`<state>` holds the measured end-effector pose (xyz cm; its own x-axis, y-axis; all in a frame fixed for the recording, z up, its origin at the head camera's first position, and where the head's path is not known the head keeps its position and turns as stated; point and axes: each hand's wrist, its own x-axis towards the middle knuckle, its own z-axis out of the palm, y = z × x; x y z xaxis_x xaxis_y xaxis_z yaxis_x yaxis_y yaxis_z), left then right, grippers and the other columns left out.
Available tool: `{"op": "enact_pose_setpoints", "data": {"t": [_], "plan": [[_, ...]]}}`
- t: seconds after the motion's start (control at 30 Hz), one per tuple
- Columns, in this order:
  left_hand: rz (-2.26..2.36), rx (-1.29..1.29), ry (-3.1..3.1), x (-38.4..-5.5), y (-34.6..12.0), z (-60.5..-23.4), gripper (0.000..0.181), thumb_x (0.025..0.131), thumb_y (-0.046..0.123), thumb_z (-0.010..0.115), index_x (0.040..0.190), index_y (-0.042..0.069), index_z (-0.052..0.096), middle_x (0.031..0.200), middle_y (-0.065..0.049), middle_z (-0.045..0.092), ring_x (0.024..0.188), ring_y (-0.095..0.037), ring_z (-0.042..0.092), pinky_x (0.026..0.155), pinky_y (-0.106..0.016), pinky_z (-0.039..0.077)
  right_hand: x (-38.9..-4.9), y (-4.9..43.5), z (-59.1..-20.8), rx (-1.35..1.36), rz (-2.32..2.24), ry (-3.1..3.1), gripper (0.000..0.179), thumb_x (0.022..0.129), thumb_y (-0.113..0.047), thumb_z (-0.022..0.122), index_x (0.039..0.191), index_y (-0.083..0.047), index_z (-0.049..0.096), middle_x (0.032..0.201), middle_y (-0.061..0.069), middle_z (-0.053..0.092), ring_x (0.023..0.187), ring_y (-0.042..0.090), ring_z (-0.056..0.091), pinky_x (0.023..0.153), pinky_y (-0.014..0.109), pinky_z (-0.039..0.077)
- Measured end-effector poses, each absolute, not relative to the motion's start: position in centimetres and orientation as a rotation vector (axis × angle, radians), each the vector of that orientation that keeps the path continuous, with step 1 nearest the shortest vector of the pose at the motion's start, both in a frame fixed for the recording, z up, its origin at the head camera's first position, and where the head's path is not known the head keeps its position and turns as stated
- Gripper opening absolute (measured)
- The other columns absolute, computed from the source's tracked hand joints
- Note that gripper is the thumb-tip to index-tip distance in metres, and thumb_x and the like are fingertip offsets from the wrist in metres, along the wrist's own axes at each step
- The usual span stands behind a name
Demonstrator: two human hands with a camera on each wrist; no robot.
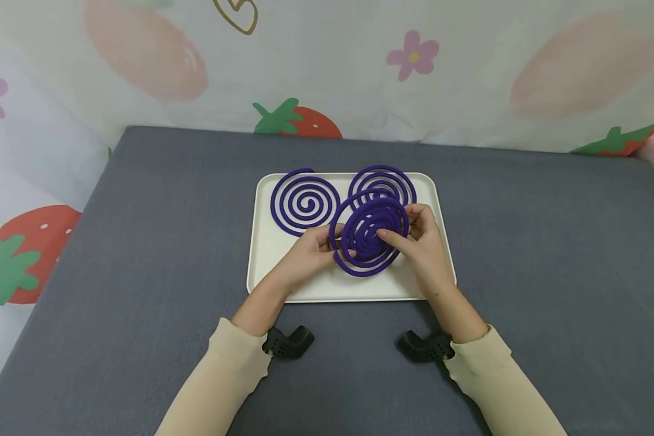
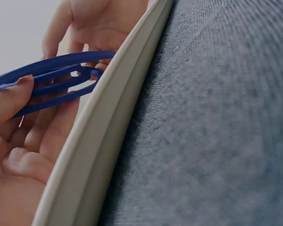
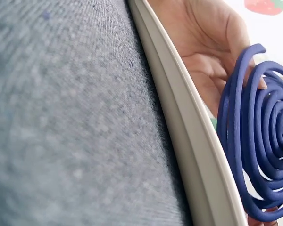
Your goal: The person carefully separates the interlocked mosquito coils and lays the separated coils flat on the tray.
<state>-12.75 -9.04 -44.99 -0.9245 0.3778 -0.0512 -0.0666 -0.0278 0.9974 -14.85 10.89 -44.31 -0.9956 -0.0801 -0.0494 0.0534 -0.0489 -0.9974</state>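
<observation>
A purple spiral mosquito coil [image 1: 368, 236] is held up over the front right of a white tray [image 1: 269, 260]. Its windings look dense in the middle, like nested spirals, with looser rings outside. My left hand [image 1: 308, 251] grips its left edge, thumb in front in the left wrist view. From the right, my right hand [image 1: 426, 248] pinches it, thumb near the centre and fingers behind the edge. A second coil [image 1: 308, 204] lies flat at the tray's back left. Another coil [image 1: 383, 168] lies at the back right, partly hidden behind the held one.
The tray's raised rim [image 2: 92, 155] stands close by both wrists. Grey cloth [image 1: 169, 242] covers the table around it. Behind the table hangs a white curtain [image 1: 327, 60] printed with strawberries and flowers. Black wrist devices [image 1: 291, 343] are worn at both cuffs.
</observation>
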Motion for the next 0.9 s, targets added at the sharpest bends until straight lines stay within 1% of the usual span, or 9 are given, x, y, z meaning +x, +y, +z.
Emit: {"op": "enact_pose_setpoints", "data": {"t": [0.1, 0.17, 0.3, 0.47, 0.57, 0.6, 0.7, 0.8, 0.9], "plan": [[1.997, 0.373, 1.946, -12.83, -9.01, -45.12, 0.032, 0.087, -0.003, 0.060, 0.117, -0.011, 0.056, 0.107, -0.021, 0.065, 0.090, -0.010, 0.061, 0.081, -0.023, 0.049, -14.80, 10.88, -44.30, -0.019, -2.221, 2.119, 0.036, 0.077, 0.009, 0.068, 0.103, -0.007, 0.048, 0.094, 0.000, 0.052, 0.084, 0.011, 0.048, 0.074, 0.017, 0.044], [1.982, 0.392, 1.965, -12.90, -9.00, -45.19, 0.027, 0.087, -0.004, 0.059, 0.113, -0.011, 0.058, 0.103, -0.020, 0.066, 0.086, -0.010, 0.060, 0.078, -0.023, 0.048, -14.78, 10.86, -44.30, -0.007, -2.231, 2.130, 0.035, 0.077, 0.010, 0.068, 0.101, -0.007, 0.049, 0.091, -0.001, 0.051, 0.081, 0.011, 0.046, 0.071, 0.018, 0.043], [1.988, 0.390, 1.997, -12.97, -9.01, -45.23, 0.021, 0.088, -0.003, 0.059, 0.108, -0.011, 0.060, 0.099, -0.015, 0.066, 0.084, -0.010, 0.057, 0.078, -0.022, 0.046, -14.75, 10.79, -44.36, 0.008, -2.233, 2.190, 0.034, 0.075, 0.008, 0.072, 0.098, -0.005, 0.051, 0.088, -0.002, 0.051, 0.080, 0.011, 0.046, 0.070, 0.020, 0.042], [2.065, 0.322, 1.895, -12.81, -9.08, -45.17, 0.023, 0.090, -0.003, 0.056, 0.111, -0.012, 0.056, 0.094, -0.006, 0.065, 0.078, -0.010, 0.055, 0.070, -0.022, 0.046, -14.73, 10.77, -44.51, -0.046, -2.149, 2.394, 0.042, 0.072, 0.001, 0.079, 0.104, 0.000, 0.052, 0.088, -0.003, 0.050, 0.080, 0.012, 0.044, 0.066, 0.021, 0.039], [2.094, 0.273, 1.821, -12.74, -9.14, -45.24, 0.025, 0.091, -0.003, 0.054, 0.114, -0.013, 0.053, 0.093, -0.005, 0.063, 0.075, -0.009, 0.056, 0.066, -0.021, 0.047, -14.76, 10.86, -44.57, -0.126, -2.094, 2.502, 0.047, 0.070, -0.001, 0.081, 0.107, 0.001, 0.053, 0.089, -0.002, 0.050, 0.080, 0.012, 0.044, 0.064, 0.022, 0.038], [2.100, 0.260, 1.807, -12.72, -9.17, -45.25, 0.027, 0.091, -0.004, 0.054, 0.116, -0.014, 0.051, 0.096, -0.006, 0.064, 0.076, -0.009, 0.058, 0.067, -0.021, 0.049, -14.77, 10.94, -44.60, -0.152, -2.082, 2.518, 0.047, 0.070, -0.001, 0.082, 0.106, 0.001, 0.053, 0.089, -0.002, 0.050, 0.079, 0.013, 0.045, 0.064, 0.021, 0.039], [2.122, 0.217, 1.768, -12.74, -9.17, -45.27, 0.031, 0.091, -0.004, 0.053, 0.120, -0.015, 0.049, 0.100, -0.011, 0.064, 0.079, -0.010, 0.062, 0.069, -0.022, 0.052, -14.79, 11.15, -44.58, -0.208, -2.079, 2.502, 0.046, 0.070, -0.001, 0.082, 0.104, 0.001, 0.052, 0.087, 0.001, 0.050, 0.077, 0.014, 0.045, 0.063, 0.020, 0.040], [2.174, 0.163, 1.748, -12.88, -9.15, -45.29, 0.031, 0.091, -0.003, 0.053, 0.120, -0.014, 0.049, 0.096, -0.008, 0.066, 0.078, -0.010, 0.063, 0.067, -0.022, 0.053, -14.84, 11.29, -44.53, -0.230, -2.105, 2.460, 0.041, 0.072, 0.000, 0.080, 0.101, 0.002, 0.052, 0.081, 0.003, 0.049, 0.072, 0.012, 0.044, 0.059, 0.019, 0.038], [2.256, 0.072, 1.717, -13.06, -9.17, -45.28, 0.031, 0.091, -0.002, 0.053, 0.119, -0.014, 0.050, 0.089, -0.003, 0.067, 0.075, -0.010, 0.064, 0.065, -0.023, 0.054, -14.92, 11.37, -44.47, -0.231, -2.188, 2.379, 0.032, 0.074, 0.005, 0.077, 0.095, 0.005, 0.053, 0.075, 0.001, 0.049, 0.068, 0.010, 0.044, 0.056, 0.018, 0.036]]}}
